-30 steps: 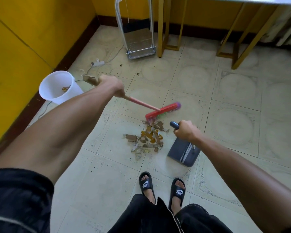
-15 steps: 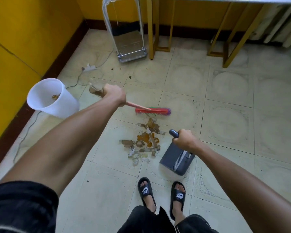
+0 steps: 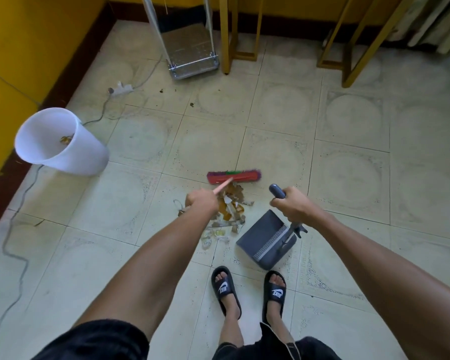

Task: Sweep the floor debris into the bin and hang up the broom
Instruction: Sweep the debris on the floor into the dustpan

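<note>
Since the earlier frame, my left hand (image 3: 202, 203) had drawn in toward my body and squared the broom (image 3: 233, 176) just beyond the debris (image 3: 229, 211). It was clenched on the pink handle; my right hand (image 3: 292, 205) gripped the dustpan (image 3: 264, 237) handle, pan just beside the debris. The bin (image 3: 60, 142) stood well away from the debris, so sweeping into the pan seemed next.
</note>
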The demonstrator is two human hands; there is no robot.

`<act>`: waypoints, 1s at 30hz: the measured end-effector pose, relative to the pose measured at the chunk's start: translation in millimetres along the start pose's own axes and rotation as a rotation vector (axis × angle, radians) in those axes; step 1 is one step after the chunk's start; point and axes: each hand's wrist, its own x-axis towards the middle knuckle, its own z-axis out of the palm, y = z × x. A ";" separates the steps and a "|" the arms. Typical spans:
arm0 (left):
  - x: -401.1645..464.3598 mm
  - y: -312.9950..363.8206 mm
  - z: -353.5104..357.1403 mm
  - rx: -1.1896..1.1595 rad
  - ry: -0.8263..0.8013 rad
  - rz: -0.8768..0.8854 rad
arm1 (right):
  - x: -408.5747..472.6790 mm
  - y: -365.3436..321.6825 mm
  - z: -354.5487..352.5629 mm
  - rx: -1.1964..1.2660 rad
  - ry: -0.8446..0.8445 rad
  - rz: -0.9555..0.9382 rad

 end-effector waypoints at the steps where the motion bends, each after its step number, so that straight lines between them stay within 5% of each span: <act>1: -2.9 -1.0 1.5 -0.026 -0.008 -0.002 | 2.5 -6.0 1.8 0.008 -0.014 -0.016; 9: -12.7 -22.9 14.9 -0.327 -0.117 -0.077 | 18.2 -44.7 30.2 0.007 -0.057 -0.091; 16: -25.3 -47.8 21.9 -0.560 -0.529 -0.134 | 34.4 -71.2 43.9 0.137 0.018 -0.109; 30: -60.1 -122.2 -18.9 -0.492 -0.318 -0.162 | 15.6 -85.3 50.9 -0.011 -0.146 -0.176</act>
